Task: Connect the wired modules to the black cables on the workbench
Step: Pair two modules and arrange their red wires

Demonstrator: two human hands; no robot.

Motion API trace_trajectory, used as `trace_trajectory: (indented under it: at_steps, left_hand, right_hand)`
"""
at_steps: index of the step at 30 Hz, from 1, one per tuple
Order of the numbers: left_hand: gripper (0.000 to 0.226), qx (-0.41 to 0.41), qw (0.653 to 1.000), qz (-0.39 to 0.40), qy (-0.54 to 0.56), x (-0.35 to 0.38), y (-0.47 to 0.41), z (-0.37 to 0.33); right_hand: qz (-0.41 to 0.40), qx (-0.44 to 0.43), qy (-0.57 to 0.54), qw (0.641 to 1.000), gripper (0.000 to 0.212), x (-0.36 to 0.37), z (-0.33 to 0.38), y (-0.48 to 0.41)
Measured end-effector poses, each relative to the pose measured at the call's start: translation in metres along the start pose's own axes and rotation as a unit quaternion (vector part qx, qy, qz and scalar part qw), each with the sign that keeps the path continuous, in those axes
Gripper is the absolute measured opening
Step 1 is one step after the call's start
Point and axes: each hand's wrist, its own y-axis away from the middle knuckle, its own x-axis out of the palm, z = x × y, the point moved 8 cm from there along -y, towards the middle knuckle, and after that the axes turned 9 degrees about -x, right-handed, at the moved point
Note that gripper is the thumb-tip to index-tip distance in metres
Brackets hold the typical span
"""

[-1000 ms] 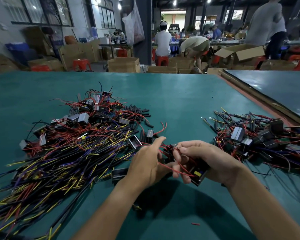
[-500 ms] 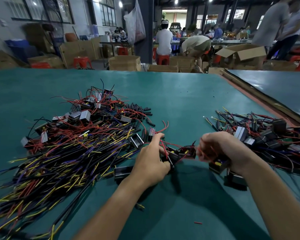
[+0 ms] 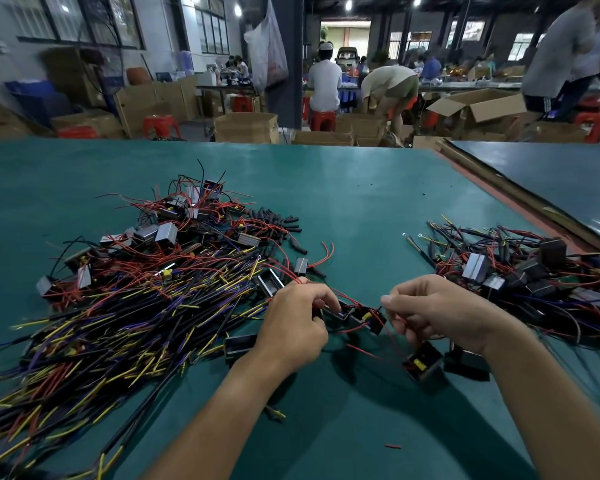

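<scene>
Pinching on both sides: left hand [image 3: 293, 323] curls on a knot of small black modules [image 3: 361, 317], right hand [image 3: 437, 308] nips a red lead [image 3: 392, 336]. On the green workbench [image 3: 361, 202], the heap of black cables [image 3: 125, 323] spreads left of the left hand, the nearer one, strands running near-left to far-right. One loose module [image 3: 425, 370] lies just near of the right hand, the lead slanting toward it.

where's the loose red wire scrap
Head view: the red wire scrap lies on the green workbench low in the frame, between the left forearm and right forearm, nearer the right, below the black module.
</scene>
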Motion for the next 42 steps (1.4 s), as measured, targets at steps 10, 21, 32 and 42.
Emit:
trace_trajectory:
  at_steps: [10,21,32,42]
  left_hand:
    - [0.035,0.023,0.996,0.069,-0.044,0.019,0.004,-0.005]
    - [0.007,0.041,0.998,0.029,-0.046,0.017,0.007,-0.010]
    - [0.004,0.068,0.993,0.042,-0.082,0.022,0.010,-0.014]
    - [0.011,0.095,0.986,0.116,-0.074,0.025,0.013,-0.017]
  right_hand:
    - [-0.140,-0.048,-0.097,0.984,0.028,-0.010,0.013,-0.003]
    - [-0.118,0.052,0.038,0.991,0.026,-0.009,-0.008,-0.003]
    - [-0.072,-0.095,0.274,0.954,0.023,-0.002,0.022,-0.001]
    - [-0.230,-0.082,0.065,0.968,0.024,-0.029,0.017,0.001]
